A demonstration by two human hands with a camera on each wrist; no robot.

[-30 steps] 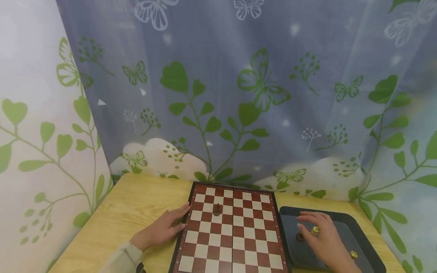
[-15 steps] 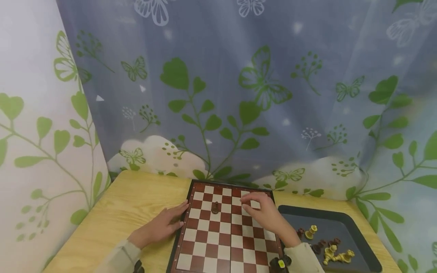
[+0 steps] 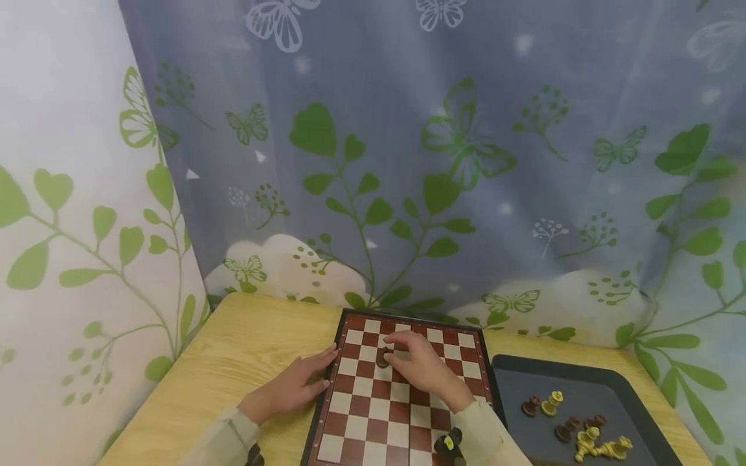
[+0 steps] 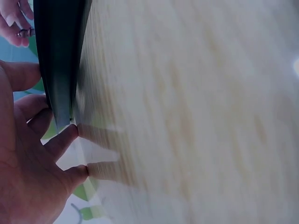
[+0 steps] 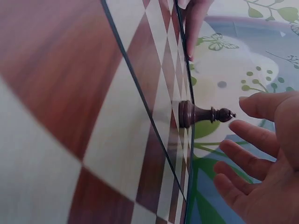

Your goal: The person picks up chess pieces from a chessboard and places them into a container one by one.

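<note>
On the checkered chessboard a dark brown bishop stands upright. My right hand is over the board at the piece. In the right wrist view, the thumb and index fingertip of that hand lie on either side of the bishop's tip, not closed on it, the other fingers spread. My left hand rests at the board's left edge. Seen from the left wrist, its fingertips touch the side of the board and the table, fingers extended.
To the board's right lies a dark tray with several chess pieces, among them a yellow king and a brown piece. The wooden table meets a patterned curtain at the back.
My right hand has moved left from above the tray, across the board, to the bishop. The left hand stays at the board's edge. The view has shifted slightly.
</note>
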